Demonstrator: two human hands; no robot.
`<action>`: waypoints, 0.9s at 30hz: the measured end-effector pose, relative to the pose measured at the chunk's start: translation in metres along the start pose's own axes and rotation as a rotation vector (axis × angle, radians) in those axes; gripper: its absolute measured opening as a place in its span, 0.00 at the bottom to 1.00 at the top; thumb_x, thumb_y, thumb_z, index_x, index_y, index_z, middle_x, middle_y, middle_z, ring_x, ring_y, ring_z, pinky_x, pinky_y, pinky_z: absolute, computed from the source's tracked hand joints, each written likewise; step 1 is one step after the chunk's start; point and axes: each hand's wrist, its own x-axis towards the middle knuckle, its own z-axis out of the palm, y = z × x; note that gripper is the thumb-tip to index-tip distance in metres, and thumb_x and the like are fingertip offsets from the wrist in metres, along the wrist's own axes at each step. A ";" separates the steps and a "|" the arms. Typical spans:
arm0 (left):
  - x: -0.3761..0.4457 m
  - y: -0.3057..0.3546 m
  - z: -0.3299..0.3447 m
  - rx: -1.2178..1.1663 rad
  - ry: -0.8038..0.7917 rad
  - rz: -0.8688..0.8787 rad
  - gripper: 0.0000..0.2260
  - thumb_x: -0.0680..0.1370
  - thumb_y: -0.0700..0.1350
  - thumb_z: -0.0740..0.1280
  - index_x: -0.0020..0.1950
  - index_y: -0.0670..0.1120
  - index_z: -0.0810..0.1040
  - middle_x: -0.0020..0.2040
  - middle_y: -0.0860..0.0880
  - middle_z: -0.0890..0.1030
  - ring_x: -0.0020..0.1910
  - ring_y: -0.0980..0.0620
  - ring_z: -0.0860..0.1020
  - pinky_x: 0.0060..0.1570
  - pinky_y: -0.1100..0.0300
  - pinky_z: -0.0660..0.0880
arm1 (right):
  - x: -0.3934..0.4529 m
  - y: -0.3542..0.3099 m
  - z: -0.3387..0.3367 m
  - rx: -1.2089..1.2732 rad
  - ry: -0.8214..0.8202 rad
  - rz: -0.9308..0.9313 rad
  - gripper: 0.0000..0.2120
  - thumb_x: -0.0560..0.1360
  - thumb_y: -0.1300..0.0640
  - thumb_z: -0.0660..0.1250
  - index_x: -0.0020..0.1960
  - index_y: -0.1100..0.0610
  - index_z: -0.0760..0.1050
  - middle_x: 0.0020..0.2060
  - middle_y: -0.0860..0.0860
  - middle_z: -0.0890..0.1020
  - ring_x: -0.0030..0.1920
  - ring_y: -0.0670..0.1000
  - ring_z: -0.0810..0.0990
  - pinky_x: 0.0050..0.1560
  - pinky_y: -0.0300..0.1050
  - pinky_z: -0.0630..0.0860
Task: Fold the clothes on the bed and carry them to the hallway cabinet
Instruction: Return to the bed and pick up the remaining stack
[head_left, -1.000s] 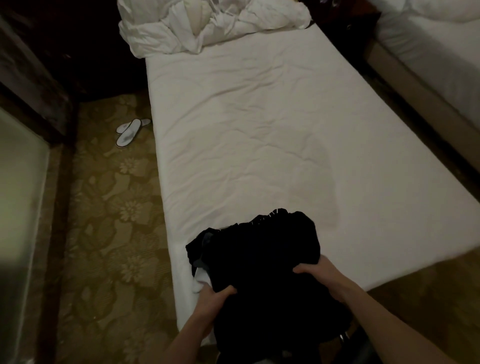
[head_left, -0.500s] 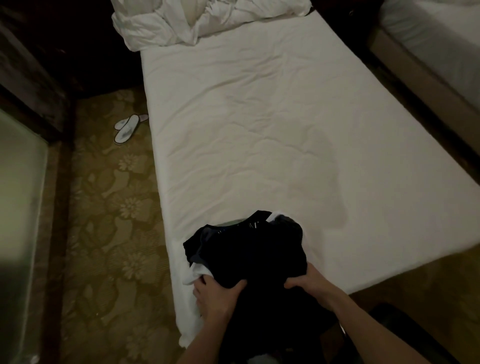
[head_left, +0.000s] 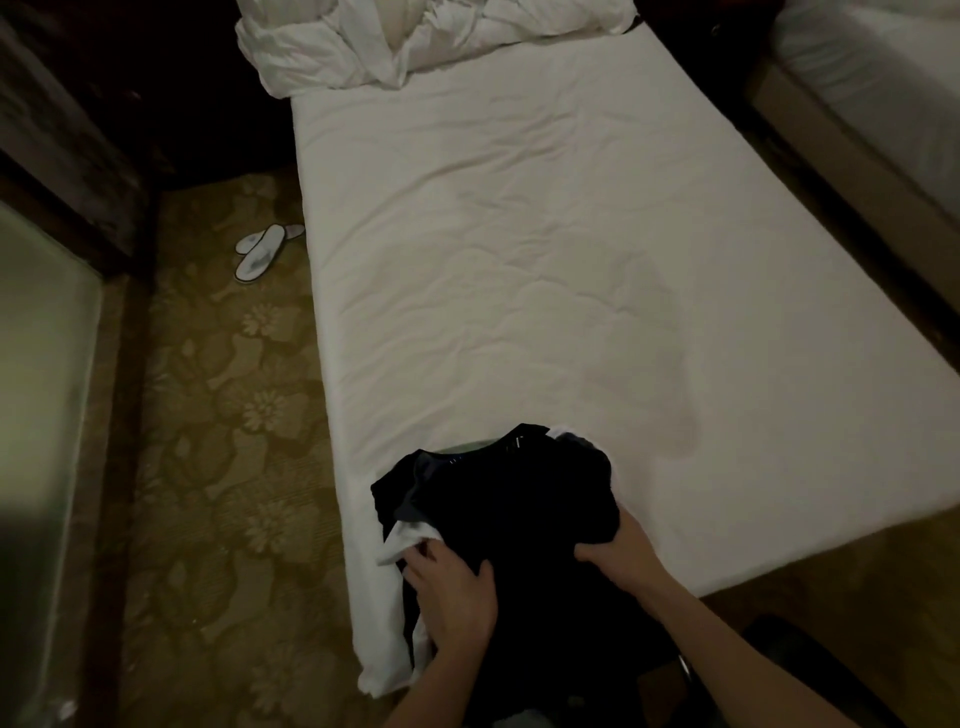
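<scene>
Pile of dark clothes (head_left: 514, 499) at the near corner of the bed (head_left: 519, 234); left hand (head_left: 452, 592) and right hand (head_left: 618, 553) each grip its near edge with curled fingers

Hotel bedroom: twin white beds (head_left: 519, 234), disposable slippers (head_left: 260, 254), patterned floral carpet (head_left: 218, 415).

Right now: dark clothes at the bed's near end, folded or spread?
Bunched, not spread: dark clothes heaped; left hand and right hand grip them.
</scene>
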 end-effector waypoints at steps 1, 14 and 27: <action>0.001 0.001 0.001 -0.028 0.004 -0.017 0.30 0.75 0.50 0.72 0.70 0.39 0.63 0.69 0.38 0.62 0.67 0.40 0.65 0.62 0.51 0.71 | 0.000 -0.001 0.001 -0.034 0.020 -0.002 0.37 0.62 0.57 0.76 0.69 0.49 0.69 0.57 0.46 0.79 0.54 0.47 0.80 0.47 0.36 0.76; 0.014 -0.016 0.008 -0.465 -0.196 -0.192 0.22 0.74 0.47 0.73 0.63 0.39 0.71 0.56 0.40 0.80 0.55 0.42 0.79 0.60 0.46 0.76 | 0.005 -0.004 -0.013 0.144 -0.071 0.172 0.26 0.71 0.74 0.68 0.63 0.53 0.72 0.51 0.58 0.82 0.46 0.58 0.82 0.39 0.45 0.79; 0.008 -0.026 0.002 -0.725 -0.252 -0.266 0.27 0.67 0.37 0.77 0.62 0.38 0.71 0.54 0.41 0.81 0.52 0.44 0.81 0.59 0.47 0.77 | 0.004 0.013 0.003 0.037 -0.123 0.034 0.38 0.61 0.66 0.70 0.70 0.52 0.68 0.53 0.54 0.81 0.47 0.48 0.83 0.44 0.43 0.80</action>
